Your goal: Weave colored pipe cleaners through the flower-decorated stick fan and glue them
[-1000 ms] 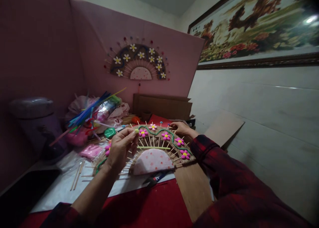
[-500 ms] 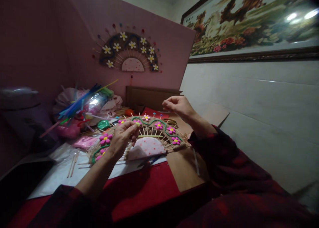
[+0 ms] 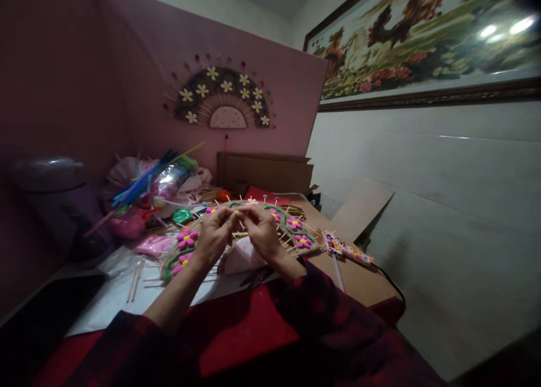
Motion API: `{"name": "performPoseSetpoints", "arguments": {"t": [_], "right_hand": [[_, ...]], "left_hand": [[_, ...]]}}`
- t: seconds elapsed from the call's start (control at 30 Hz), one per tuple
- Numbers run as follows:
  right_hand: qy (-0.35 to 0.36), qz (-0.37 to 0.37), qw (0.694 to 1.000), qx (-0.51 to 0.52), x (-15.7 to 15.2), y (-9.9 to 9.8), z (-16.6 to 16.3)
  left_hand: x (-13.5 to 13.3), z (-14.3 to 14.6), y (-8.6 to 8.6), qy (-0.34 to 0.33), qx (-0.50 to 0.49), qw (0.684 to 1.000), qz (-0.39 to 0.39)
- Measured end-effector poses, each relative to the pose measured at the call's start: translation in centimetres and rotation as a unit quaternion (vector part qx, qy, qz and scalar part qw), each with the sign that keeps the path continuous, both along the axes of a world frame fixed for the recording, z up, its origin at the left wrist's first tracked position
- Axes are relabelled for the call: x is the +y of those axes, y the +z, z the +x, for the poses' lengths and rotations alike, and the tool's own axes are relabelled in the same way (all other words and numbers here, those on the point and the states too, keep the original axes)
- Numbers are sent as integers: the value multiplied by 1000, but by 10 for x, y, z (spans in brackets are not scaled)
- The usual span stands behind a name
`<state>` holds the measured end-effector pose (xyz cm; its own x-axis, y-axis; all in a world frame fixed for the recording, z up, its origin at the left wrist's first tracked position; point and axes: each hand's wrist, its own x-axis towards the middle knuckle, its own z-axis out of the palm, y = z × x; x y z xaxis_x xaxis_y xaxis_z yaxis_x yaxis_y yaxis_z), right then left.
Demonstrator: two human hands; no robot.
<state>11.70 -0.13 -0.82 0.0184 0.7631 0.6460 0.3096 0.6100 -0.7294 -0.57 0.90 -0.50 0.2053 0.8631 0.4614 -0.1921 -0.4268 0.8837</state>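
Both hands are held together, fingertips meeting, just above the middle of a half-round woven fan. A small yellow-green bead is pinched in the left hand. The right hand is curled against it, its grip hidden. Both wrists are bent downward. The fan is laid flat on the tabletop, with pink flowers set along its rim. A similar fan is hung on the pink wall behind.

Both hands meet in front of the body, knuckles up. The left hand comes in from the near left on a bare forearm, thumb and forefinger pinched together. The right hand faces it from the right, wrist bent inward, fingers curled, its fingertips touching the left's.
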Motion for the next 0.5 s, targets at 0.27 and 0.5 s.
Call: {"name": "performPoseSetpoints", "arguments": {"t": [0.27,0.5], "right_hand": [[-33,115,992,-28,-7,-9,10],[-68,167,981,-73,-9,-11,12]], "left_hand": [[-2,8,-10,-5,21,1000,-3],[-3,7,-8,-62,-14,997,-42]]}}
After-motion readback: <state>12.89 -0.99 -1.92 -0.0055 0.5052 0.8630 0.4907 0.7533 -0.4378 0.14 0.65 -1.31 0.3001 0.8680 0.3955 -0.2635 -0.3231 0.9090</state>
